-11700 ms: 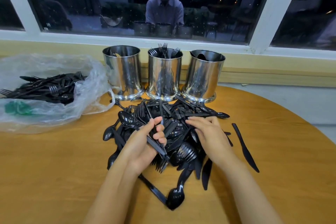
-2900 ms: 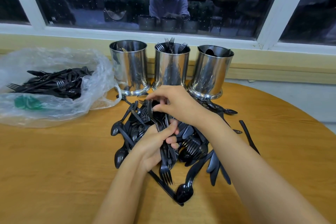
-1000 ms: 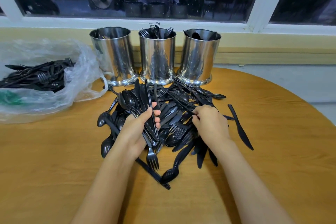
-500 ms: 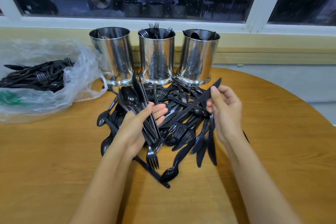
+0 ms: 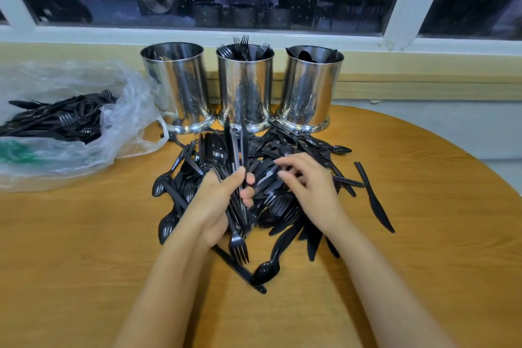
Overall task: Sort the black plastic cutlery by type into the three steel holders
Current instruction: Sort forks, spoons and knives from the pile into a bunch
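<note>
A heap of black plastic cutlery [image 5: 285,207] lies on the round wooden table [image 5: 84,263], just in front of three steel holders. The left holder [image 5: 178,87] shows little inside, the middle holder [image 5: 245,90] has forks sticking up, and the right holder [image 5: 309,90] has dark pieces at its rim. My left hand [image 5: 211,206] grips a bundle of cutlery [image 5: 233,150] with a spoon bowl and knife ends pointing up and a fork's tines hanging below. My right hand [image 5: 308,186] hovers over the heap with loosely bent fingers that hold nothing.
A clear plastic bag [image 5: 84,127] with more black cutlery lies at the left of the table. One knife [image 5: 372,195] lies apart to the right of the heap. A window sill and dark window run behind the holders.
Half a second ago my right hand held a knife raised beside the heap. That hand is now lower, empty over the heap, and the bundle in my left hand looks fuller.
</note>
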`<state>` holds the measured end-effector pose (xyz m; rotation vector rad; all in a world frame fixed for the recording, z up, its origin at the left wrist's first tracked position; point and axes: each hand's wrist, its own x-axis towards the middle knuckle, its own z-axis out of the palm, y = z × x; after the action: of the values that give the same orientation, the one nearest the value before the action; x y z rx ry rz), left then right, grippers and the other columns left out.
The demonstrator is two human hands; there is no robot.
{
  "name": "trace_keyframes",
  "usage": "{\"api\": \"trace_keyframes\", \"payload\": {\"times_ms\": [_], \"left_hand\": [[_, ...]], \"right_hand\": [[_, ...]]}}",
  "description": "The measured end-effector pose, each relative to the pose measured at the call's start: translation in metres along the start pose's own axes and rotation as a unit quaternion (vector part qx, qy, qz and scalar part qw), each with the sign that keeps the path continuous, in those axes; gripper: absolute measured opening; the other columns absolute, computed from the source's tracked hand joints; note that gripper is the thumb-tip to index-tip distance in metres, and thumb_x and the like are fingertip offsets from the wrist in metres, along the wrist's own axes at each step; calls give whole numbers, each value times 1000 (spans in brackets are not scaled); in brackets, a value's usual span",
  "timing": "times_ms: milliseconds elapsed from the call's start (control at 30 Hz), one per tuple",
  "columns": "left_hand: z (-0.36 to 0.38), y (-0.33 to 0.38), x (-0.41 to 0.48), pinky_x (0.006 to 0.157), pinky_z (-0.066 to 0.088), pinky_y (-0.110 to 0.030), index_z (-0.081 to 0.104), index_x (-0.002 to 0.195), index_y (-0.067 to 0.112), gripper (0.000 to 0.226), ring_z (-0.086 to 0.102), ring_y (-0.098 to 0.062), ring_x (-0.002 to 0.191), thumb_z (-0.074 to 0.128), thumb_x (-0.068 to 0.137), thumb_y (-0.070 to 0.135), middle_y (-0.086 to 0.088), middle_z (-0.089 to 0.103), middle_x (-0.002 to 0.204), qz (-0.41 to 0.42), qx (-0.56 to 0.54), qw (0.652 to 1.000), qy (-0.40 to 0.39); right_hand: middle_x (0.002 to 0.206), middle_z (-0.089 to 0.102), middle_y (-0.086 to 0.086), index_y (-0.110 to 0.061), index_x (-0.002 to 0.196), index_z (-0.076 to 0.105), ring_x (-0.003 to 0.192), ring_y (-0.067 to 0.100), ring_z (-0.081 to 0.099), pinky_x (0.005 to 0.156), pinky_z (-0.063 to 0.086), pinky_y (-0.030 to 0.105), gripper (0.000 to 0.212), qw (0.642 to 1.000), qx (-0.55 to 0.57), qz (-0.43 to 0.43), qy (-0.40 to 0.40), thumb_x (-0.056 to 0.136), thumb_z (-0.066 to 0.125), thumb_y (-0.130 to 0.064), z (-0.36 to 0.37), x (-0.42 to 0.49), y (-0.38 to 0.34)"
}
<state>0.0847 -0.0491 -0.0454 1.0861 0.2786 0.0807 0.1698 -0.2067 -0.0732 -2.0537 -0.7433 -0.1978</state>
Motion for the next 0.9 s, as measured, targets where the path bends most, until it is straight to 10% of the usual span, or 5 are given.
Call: {"api": "trace_keyframes", "payload": {"times_ms": [233,567,900], "left_hand": [[-16,6,7,49,43,-21,50,95,12,13,43,-10,53,42,104,9,0,54,72,61,-71,992,83],[-19,8,8,50,46,-22,55,102,10,12,47,-10,53,43,104,10,0,56,70,60,-127,985,100],[-21,7,10,56,52,-25,58,96,9,9,54,-12,62,51,100,11,-1,58,74,34,-157,982,104]], "right_hand": [[126,60,-9,-21,129,62,108,4,33,93,31,15,32,981,-136,-55,-128,99,52,-21,12,-1,8],[95,64,-12,-21,99,70,101,8,44,86,44,31,11,986,-155,-6,-64,93,62,-17,-5,1,7],[73,57,-11,-26,95,63,60,2,51,61,38,14,8,991,-10,101,84,93,62,-19,-11,1,5]]}}
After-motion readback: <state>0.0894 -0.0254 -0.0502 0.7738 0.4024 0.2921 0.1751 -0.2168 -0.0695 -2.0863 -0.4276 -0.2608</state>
